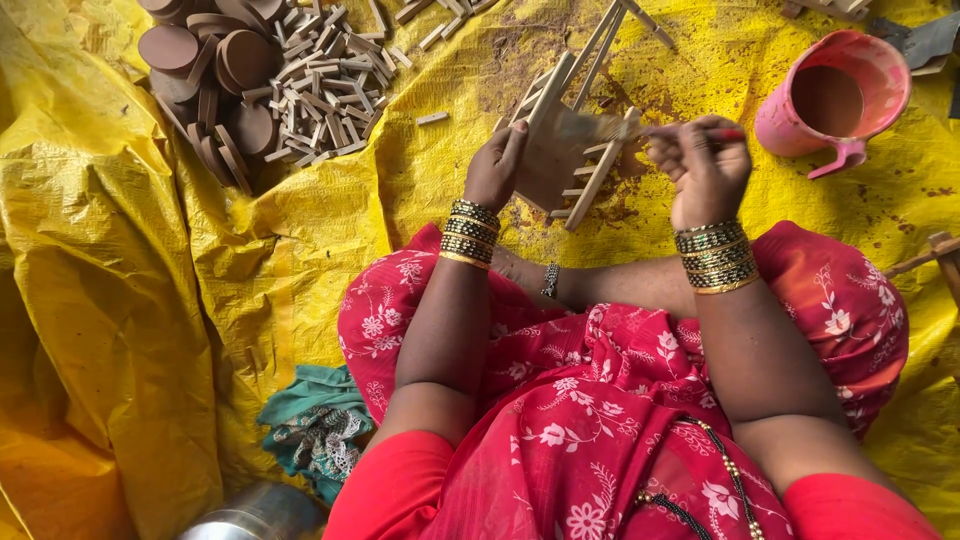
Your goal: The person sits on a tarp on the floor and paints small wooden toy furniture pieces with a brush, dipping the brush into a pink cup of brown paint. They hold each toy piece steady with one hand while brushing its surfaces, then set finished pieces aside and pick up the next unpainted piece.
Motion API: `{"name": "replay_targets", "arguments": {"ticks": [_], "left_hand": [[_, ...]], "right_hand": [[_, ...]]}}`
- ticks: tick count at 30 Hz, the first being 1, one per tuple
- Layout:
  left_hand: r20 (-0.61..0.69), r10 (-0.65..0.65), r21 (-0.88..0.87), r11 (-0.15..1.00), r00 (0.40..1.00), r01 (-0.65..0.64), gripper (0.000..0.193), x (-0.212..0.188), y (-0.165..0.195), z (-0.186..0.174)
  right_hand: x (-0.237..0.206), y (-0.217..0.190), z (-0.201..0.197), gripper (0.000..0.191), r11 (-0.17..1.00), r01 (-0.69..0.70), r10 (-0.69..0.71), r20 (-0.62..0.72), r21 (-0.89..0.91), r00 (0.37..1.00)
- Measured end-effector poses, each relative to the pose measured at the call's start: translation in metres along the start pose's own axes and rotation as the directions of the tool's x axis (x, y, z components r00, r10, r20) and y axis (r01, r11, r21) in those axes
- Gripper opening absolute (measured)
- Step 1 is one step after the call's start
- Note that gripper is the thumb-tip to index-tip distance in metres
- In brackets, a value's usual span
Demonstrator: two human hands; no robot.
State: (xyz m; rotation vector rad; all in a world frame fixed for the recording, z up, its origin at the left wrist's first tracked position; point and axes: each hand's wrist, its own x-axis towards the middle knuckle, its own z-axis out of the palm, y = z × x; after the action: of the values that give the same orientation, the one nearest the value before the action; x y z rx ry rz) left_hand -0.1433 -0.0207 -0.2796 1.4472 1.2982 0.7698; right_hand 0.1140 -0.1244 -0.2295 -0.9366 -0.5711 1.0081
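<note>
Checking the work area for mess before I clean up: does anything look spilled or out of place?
Yes. Brown stains mark the yellow sheet around the small wooden frame that the left hand holds, as if paint had dripped. The pink mug stands upright but is smeared brown.

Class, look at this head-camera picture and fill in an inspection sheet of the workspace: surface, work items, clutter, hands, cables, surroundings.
Surface: crinkled yellow plastic sheet, brown-stained near the work.
Work items: small slatted wooden frame in the left hand; red-handled paintbrush in the right hand, bristles on the frame; pink plastic jug of brown liquid beside it.
Clutter: heap of brown wooden discs and short pale wooden sticks; green patterned cloth; metal vessel.
Hands: both bare, bangled, gripping.
Cables: nothing seen.
Surroundings: more wooden pieces at the right edge.
</note>
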Motion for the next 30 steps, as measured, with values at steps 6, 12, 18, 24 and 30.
{"name": "replay_targets", "arguments": {"ticks": [6, 12, 18, 24, 30], "left_hand": [[-0.05, 0.099, 0.176, 0.98, 0.994, -0.089, 0.037, -0.006, 0.006, 0.009], [-0.047, 0.277, 0.315, 0.916, 0.96, -0.249, 0.029, -0.012, 0.014, 0.005], [-0.066, 0.586, 0.499, 0.72, 0.808, -0.482, 0.023, -0.014, 0.018, 0.009], [-0.018, 0.623, 0.557, 0.656, 0.782, -0.509, 0.022, -0.019, 0.014, 0.023], [-0.026, 0.517, 0.537, 0.729, 0.856, -0.424, 0.026, -0.02, 0.008, 0.027]], "right_hand": [[-0.001, 0.004, 0.001, 0.009, 0.999, 0.047, -0.047, 0.017, -0.011, 0.999], [0.016, -0.002, -0.027, 0.012, 0.987, 0.153, -0.143, -0.172, 0.047, 0.975], [0.023, 0.004, -0.043, 0.013, 0.969, 0.234, -0.212, -0.232, 0.072, 0.949], [0.024, 0.004, -0.044, 0.012, 0.971, 0.233, -0.216, -0.237, 0.047, 0.947], [0.024, 0.001, -0.041, 0.012, 0.952, 0.304, -0.292, -0.196, 0.032, 0.936]]}}
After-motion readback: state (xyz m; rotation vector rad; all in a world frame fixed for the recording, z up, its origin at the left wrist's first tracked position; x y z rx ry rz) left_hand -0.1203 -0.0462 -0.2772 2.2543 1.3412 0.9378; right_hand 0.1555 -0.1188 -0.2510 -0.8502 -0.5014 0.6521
